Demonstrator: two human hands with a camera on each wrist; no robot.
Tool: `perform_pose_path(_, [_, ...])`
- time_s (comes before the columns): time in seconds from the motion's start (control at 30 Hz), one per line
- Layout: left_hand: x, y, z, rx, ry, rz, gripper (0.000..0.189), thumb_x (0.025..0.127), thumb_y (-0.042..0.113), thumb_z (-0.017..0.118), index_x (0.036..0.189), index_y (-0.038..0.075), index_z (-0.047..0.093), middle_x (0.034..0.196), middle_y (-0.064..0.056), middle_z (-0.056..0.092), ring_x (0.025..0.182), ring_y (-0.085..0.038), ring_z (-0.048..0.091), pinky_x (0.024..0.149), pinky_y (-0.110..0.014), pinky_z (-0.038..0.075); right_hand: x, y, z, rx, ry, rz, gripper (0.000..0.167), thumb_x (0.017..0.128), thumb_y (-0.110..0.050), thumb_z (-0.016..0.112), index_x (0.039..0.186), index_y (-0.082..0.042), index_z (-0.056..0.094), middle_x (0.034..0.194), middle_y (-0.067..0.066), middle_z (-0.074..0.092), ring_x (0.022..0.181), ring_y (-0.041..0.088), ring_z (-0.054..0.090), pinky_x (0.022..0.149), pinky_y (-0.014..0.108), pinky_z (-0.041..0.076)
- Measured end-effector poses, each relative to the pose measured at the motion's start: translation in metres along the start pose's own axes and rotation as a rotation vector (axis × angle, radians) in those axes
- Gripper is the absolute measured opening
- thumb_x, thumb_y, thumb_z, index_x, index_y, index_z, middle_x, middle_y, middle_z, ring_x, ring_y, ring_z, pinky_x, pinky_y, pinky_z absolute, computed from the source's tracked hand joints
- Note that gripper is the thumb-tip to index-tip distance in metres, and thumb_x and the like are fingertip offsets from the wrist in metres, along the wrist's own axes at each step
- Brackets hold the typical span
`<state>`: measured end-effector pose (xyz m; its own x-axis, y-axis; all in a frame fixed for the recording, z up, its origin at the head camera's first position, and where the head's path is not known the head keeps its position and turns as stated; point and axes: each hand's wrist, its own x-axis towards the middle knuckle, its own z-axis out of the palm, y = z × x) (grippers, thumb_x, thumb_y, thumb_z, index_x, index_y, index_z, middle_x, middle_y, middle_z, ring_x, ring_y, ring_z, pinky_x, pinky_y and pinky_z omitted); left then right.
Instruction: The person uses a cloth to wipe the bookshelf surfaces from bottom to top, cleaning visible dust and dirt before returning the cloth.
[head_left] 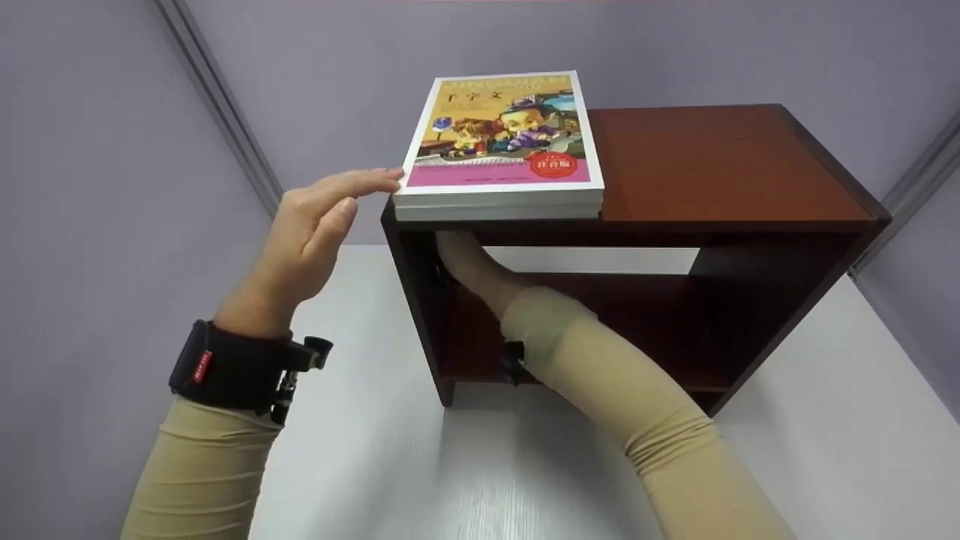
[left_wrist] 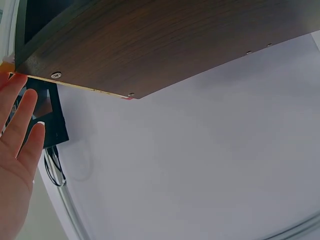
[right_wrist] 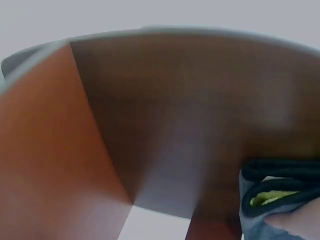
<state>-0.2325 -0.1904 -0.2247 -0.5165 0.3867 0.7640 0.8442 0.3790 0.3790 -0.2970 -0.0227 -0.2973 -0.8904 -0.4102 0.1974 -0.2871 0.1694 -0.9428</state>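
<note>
On the left end of a dark reddish-brown wooden shelf unit (head_left: 697,165) lies a stack of books (head_left: 499,135), the top one with a cartoon cover and a pink band. My left hand (head_left: 319,225) reaches up beside it, fingers extended, fingertips at the stack's near left corner. My right hand (head_left: 472,259) is inside the unit's upper opening by the left wall, its fingers hidden under the top board. In the right wrist view, the right thumb presses a folded grey-blue cloth (right_wrist: 270,230) with dark trim and a yellow-green patch inside the fold.
The unit stands on a white surface (head_left: 337,450) close to a pale wall (head_left: 337,45). A lower shelf board (head_left: 622,315) crosses beneath my right forearm. The left wrist view shows a black device (left_wrist: 52,117) with cables beyond the unit's side.
</note>
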Motion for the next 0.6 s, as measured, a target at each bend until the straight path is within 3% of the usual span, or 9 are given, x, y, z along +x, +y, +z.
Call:
perform_pose_path(0.07, [-0.001,-0.001,0.001,-0.027,0.006,-0.008,0.041,0.090,0.015,0.035,0.109,0.004,0.068,0.115,-0.005,0.064,0.114,-0.020,0.055,0.098,-0.033,0.038,-0.002,0.007,0.007,0.025,-0.007,-0.014,0.058,0.098,-0.052,0.010,0.126,-0.011,0.041,0.117,0.006,0.051,0.111,0.016,0.049,0.102,0.030,0.030])
perform_pose_path(0.13, [-0.002,-0.002,0.002,-0.055,0.011,-0.010,0.041,0.090,0.014,0.034,0.109,0.003,0.068,0.115,-0.005,0.064,0.114,-0.021,0.056,0.098,-0.033,0.039,-0.007,0.012,0.013,0.060,-0.018,-0.012,0.054,0.099,-0.051,0.012,0.119,-0.012,0.043,0.101,0.009,0.061,0.095,0.022,0.058,0.088,0.032,0.042])
perform_pose_path(0.2, [-0.002,-0.003,0.002,-0.080,0.014,-0.009,0.041,0.090,0.013,0.033,0.110,0.002,0.068,0.114,-0.007,0.064,0.113,-0.021,0.057,0.098,-0.033,0.039,-0.016,0.012,0.019,0.092,-0.007,0.004,0.049,0.100,-0.049,0.016,0.123,-0.013,0.040,0.093,0.011,0.064,0.090,0.023,0.059,0.082,0.032,0.044])
perform_pose_path(0.27, [-0.004,-0.004,0.002,-0.105,0.019,-0.008,0.041,0.090,0.011,0.033,0.111,0.000,0.067,0.115,-0.008,0.064,0.111,-0.021,0.058,0.097,-0.033,0.040,-0.024,0.012,0.025,0.095,-0.006,0.018,0.052,0.100,-0.047,0.018,0.140,-0.014,0.028,0.116,0.011,0.060,0.108,0.020,0.053,0.092,0.030,0.039])
perform_pose_path(0.37, [-0.007,-0.005,0.003,-0.135,0.020,-0.019,0.042,0.091,0.011,0.032,0.115,-0.001,0.065,0.117,-0.010,0.063,0.107,-0.021,0.060,0.095,-0.033,0.042,-0.033,0.015,0.032,0.064,0.009,0.025,0.062,0.101,-0.043,0.022,0.150,-0.012,0.004,0.151,0.007,0.023,0.135,0.013,0.021,0.108,0.026,0.017])
perform_pose_path(0.47, [-0.009,-0.006,0.004,-0.136,0.018,-0.045,0.043,0.093,0.013,0.031,0.119,0.000,0.063,0.120,-0.008,0.061,0.107,-0.021,0.061,0.088,-0.030,0.046,-0.038,0.022,0.036,0.058,0.002,-0.032,0.064,0.101,-0.040,0.023,0.149,-0.008,-0.006,0.155,0.005,-0.005,0.139,0.012,0.000,0.111,0.028,0.005])
perform_pose_path(0.6, [-0.009,-0.006,0.007,-0.126,0.009,-0.065,0.044,0.094,0.016,0.030,0.121,0.002,0.061,0.123,-0.007,0.059,0.108,-0.020,0.060,0.076,-0.026,0.047,-0.043,0.035,0.037,0.051,-0.005,-0.070,0.065,0.101,-0.042,0.022,0.149,-0.010,-0.008,0.155,0.004,-0.007,0.139,0.011,-0.001,0.111,0.032,0.006])
